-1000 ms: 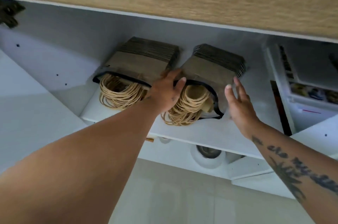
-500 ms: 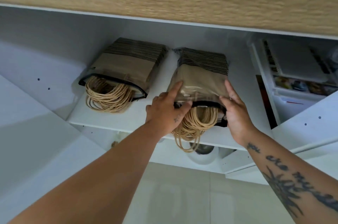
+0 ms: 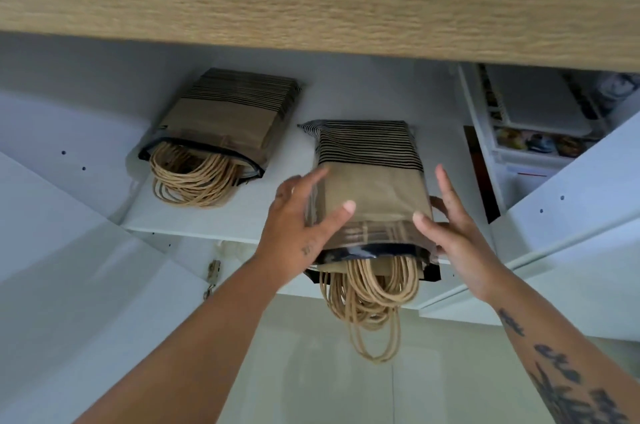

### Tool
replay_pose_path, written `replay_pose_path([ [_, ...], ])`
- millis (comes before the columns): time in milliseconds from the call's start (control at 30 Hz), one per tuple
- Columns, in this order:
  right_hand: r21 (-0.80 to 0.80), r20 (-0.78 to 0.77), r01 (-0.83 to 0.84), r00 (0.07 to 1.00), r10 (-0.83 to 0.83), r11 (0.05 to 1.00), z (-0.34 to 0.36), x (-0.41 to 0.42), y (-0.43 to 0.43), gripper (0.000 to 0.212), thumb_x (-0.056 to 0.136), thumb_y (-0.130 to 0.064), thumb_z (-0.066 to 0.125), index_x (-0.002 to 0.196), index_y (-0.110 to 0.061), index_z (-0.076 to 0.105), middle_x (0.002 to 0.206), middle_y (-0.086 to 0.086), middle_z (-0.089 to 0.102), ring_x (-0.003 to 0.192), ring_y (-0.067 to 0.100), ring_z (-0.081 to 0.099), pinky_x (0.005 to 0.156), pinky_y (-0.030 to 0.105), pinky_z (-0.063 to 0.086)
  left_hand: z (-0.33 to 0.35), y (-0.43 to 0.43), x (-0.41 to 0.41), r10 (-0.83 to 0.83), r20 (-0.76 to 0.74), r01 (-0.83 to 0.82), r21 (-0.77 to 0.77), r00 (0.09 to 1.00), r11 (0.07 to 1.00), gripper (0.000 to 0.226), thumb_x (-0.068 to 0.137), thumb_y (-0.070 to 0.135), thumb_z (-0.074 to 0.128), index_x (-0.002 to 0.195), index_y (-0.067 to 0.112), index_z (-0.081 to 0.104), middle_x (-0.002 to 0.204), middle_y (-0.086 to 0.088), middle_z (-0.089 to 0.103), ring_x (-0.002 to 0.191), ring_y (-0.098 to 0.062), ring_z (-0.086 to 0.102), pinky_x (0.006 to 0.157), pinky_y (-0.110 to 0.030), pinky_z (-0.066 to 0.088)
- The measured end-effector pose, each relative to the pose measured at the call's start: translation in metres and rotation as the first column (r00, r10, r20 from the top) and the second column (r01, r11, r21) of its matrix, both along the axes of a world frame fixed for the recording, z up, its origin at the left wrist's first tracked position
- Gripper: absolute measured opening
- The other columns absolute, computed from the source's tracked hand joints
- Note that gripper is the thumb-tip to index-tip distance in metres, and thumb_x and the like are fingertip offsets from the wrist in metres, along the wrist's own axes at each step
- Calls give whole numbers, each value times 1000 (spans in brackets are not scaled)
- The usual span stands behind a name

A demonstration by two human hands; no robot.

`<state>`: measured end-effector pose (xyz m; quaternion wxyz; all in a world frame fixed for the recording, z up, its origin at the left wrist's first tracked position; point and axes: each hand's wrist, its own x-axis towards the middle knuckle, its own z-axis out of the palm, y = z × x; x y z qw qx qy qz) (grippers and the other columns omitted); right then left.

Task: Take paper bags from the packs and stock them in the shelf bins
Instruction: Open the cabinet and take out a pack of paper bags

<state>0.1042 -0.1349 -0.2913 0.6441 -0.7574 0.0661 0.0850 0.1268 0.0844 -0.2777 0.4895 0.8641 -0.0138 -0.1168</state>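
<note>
White shelf (image 3: 194, 219): bag pack (image 3: 374, 195) sits between my left hand (image 3: 301, 226) and right hand (image 3: 457, 233), straight fingers (image 3: 445, 181) pressing its sides; second pack (image 3: 221, 125) lies beyond the left.

Two packs of flat brown paper bags lie on the white shelf (image 3: 194, 219), each in a clear wrap with a black band at its open near end. The left pack (image 3: 221, 125) lies farther back, angled, its twine handles (image 3: 187, 181) spilling onto the shelf. The right pack (image 3: 374, 195) overhangs the front edge with its looped handles (image 3: 370, 302) dangling, the left hand (image 3: 301, 226) and right hand (image 3: 453, 233) touching its sides.
</note>
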Motion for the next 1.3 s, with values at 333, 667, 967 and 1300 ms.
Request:
replay_pose_path([
  [333,156,-12,-23,1000,25,987,-10,-14,22,88,81,-19,60,142,-48,5,120,-36,39,95,-23,54,73,6,48,-28,-4,-13,-88,-232,-43,-507,969,861,93,77,22,69,143,50,8,126,28,47,118,3,49,103,-30,43],
  [667,147,25,-44,999,40,988,-18,-61,34,71,75,-36,69,129,-61,30,149,-23,26,136,1,31,104,22,40,-37,8,-68,-50,-209,-36,-390,977,920,86,80,37,66,119,76,1,154,22,-17,133,14,-18,109,-17,5],
  [967,196,-51,21,999,-11,980,-22,-109,53,83,49,-52,82,123,-57,44,135,-25,45,125,5,47,98,31,48,-34,28,-108,-51,-322,-135,-527,945,839,84,72,26,77,119,73,27,149,17,32,133,-4,39,108,-31,40],
  [1300,217,-148,78,988,-46,973,71,-180,81,69,65,-25,80,121,-50,48,136,-16,49,116,1,54,93,25,50,59,61,-171,-123,-390,-110,-523,913,845,82,74,24,74,125,63,23,147,11,35,129,-9,45,104,-31,44],
])
